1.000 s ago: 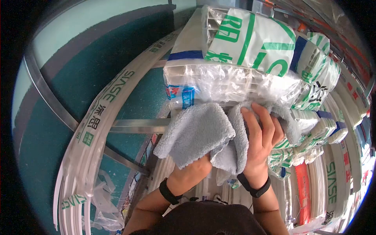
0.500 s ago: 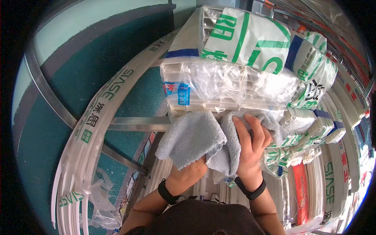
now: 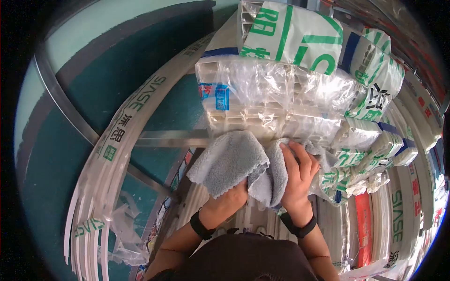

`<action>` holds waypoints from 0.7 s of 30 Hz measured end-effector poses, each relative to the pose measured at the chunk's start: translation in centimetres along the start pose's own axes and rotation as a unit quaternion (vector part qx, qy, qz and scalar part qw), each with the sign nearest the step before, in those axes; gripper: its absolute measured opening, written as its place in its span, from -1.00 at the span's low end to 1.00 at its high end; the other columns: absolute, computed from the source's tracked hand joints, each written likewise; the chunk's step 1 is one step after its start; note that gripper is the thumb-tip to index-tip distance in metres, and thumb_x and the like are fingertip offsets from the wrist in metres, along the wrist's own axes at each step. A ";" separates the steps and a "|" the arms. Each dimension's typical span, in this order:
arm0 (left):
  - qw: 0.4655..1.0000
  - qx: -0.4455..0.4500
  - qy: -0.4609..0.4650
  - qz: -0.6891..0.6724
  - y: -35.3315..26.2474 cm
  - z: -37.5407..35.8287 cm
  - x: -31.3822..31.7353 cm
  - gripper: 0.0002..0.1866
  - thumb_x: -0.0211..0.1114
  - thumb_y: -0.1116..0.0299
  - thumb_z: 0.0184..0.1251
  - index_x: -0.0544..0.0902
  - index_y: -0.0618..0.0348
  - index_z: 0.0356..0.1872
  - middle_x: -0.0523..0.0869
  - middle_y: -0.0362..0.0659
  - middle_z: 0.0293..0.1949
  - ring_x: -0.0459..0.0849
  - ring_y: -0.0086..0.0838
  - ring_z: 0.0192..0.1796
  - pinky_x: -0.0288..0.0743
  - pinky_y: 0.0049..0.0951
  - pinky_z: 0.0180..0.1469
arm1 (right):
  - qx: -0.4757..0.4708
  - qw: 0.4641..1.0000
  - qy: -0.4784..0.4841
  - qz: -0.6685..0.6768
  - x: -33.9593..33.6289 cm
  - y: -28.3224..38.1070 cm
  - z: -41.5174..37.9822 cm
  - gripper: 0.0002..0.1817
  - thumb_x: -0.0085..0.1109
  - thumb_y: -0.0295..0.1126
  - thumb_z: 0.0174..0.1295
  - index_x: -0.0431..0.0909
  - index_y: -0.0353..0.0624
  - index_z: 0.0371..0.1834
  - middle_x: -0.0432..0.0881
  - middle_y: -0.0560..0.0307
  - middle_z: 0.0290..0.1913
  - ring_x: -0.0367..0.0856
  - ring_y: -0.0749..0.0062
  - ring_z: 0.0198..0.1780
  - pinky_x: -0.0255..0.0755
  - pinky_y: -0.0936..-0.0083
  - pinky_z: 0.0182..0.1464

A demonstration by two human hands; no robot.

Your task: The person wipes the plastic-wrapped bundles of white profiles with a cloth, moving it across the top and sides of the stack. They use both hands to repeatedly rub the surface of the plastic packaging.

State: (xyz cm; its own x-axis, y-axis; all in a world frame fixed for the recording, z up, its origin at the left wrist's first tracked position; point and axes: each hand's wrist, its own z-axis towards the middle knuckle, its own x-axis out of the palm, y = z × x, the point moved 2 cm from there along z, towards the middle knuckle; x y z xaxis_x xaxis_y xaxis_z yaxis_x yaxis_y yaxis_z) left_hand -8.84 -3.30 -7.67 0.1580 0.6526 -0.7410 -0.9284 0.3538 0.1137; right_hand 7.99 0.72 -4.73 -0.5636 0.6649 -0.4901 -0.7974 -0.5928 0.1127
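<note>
A fluffy grey cloth [image 3: 234,164] is held up in front of me, bunched between both hands. My right hand [image 3: 300,175] is closed on its right part, fingers bent over the folds. The cloth's left part drapes over my left hand [image 3: 234,196], which holds it from below; those fingers are hidden under the fabric. Just beyond the cloth are the open ends of stacked white hollow profiles [image 3: 248,119], wrapped in clear plastic. Each wrist has a black band.
Above is a white wrapper with green print [image 3: 295,37]. A metal rack bar [image 3: 173,138] runs to the left, near long plastic-wrapped strips [image 3: 117,136]. More wrapped bundles [image 3: 358,133] are stacked at right. A red strip [image 3: 363,229] stands lower right.
The view has shifted a little, so the stacked profiles sit slightly higher and more of their lower ends shows below the plastic. Both hands keep the cloth in nearly the same pose.
</note>
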 end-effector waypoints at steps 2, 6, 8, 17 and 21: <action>0.994 -0.041 0.025 -0.102 0.3 -0.3 0.1 -0.36 0.29 0.27 0.22 0.39 0.40 0.29 0.47 0.23 0.24 0.40 0.15 0.31 0.23 0.06 0.38 | 0.007 1.000 -0.010 0.017 -0.3 0.1 0.0 -0.51 0.21 -0.48 0.07 0.57 -0.05 0.16 0.50 0.14 0.19 0.40 0.21 0.06 0.21 0.30 0.14; 0.982 -0.069 0.113 -0.132 0.4 -1.5 0.5 -0.24 0.36 0.20 0.23 0.28 0.40 0.37 0.35 0.28 0.34 0.28 0.21 0.40 0.12 0.01 0.45 | 0.019 0.999 0.008 0.044 -1.4 0.3 -0.1 -0.51 0.21 -0.53 0.06 0.59 -0.04 0.15 0.52 0.16 0.17 0.42 0.24 0.04 0.22 0.33 0.14; 0.963 -0.115 0.109 -0.217 0.7 -2.2 0.6 -0.22 0.37 0.20 0.22 0.27 0.40 0.38 0.32 0.28 0.36 0.26 0.21 0.41 0.09 0.02 0.46 | 0.019 0.999 -0.006 0.047 -2.0 0.3 0.4 -0.52 0.24 -0.51 0.05 0.61 -0.05 0.13 0.53 0.12 0.16 0.42 0.23 0.05 0.23 0.33 0.14; 0.999 0.007 -0.036 -0.006 1.7 4.5 -1.0 -0.21 0.36 0.21 0.23 0.24 0.37 0.41 0.29 0.29 0.38 0.22 0.22 0.44 0.01 0.09 0.47 | 0.014 0.993 -0.117 -0.001 -2.6 0.1 5.7 -0.54 0.27 -0.45 0.08 0.64 -0.07 0.13 0.52 0.05 0.19 0.37 0.16 0.12 0.19 0.39 0.21; 0.998 0.017 -0.031 0.061 1.6 4.8 -1.5 -0.21 0.36 0.22 0.22 0.24 0.36 0.42 0.28 0.28 0.39 0.20 0.22 0.44 -0.01 0.13 0.47 | -0.005 0.991 -0.097 -0.095 -0.6 0.0 5.8 -0.50 0.31 -0.37 0.11 0.61 -0.09 0.20 0.46 0.06 0.24 0.29 0.26 0.20 0.13 0.38 0.26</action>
State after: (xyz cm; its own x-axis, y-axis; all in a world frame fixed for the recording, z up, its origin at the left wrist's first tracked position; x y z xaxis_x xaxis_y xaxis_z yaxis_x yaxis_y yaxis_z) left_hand -8.99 -0.55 -3.19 0.0664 0.7312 -0.6789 -0.9302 0.2915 0.2230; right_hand 7.05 2.96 0.57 -0.4358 0.8385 -0.3271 -0.8912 -0.4529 0.0265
